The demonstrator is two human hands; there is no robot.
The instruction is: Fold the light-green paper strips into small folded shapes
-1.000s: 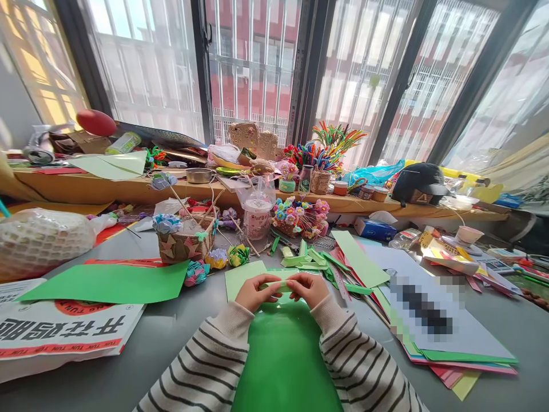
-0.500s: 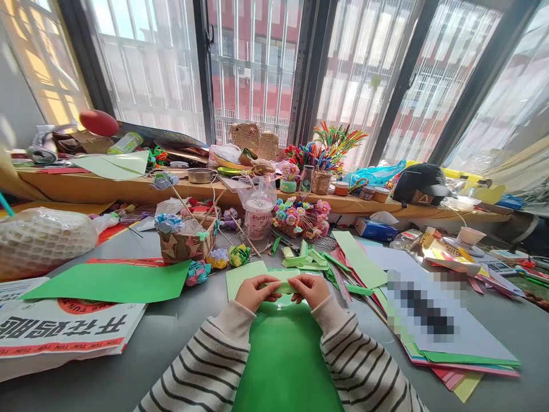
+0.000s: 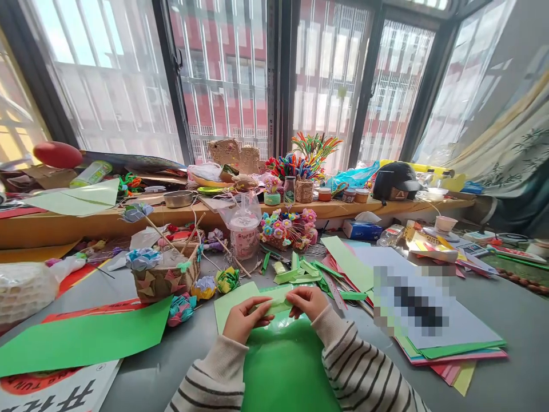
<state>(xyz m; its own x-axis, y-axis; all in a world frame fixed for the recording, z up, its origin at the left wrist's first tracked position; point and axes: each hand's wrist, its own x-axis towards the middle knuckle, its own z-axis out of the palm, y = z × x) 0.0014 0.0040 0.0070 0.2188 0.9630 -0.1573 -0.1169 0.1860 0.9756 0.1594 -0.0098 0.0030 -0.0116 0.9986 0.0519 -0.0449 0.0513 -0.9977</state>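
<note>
A strip of light green paper point(image 3: 279, 303) is stretched between my two hands. My left hand point(image 3: 245, 318) pinches its left end, thumb and fingers pressed together. At the other end my right hand point(image 3: 309, 301) grips it in the same way. Just behind my hands lies a light green paper sheet point(image 3: 227, 306) on the table. Below them is a glossy green surface point(image 3: 287, 366), running down between my sleeves. Several folded green paper strips point(image 3: 302, 270) are heaped a little beyond my right hand.
To the left are a green sheet point(image 3: 86, 337) and a basket of paper flowers point(image 3: 167, 280). Stacked coloured paper point(image 3: 461, 332) lies to the right. A plastic cup point(image 3: 244, 234), crocheted flowers point(image 3: 288, 229) and a tissue box point(image 3: 362, 230) stand toward the ledge point(image 3: 98, 224).
The view has turned to the right and tilted up slightly. Both hands still hold the paper strip, now with more of it showing between them.
</note>
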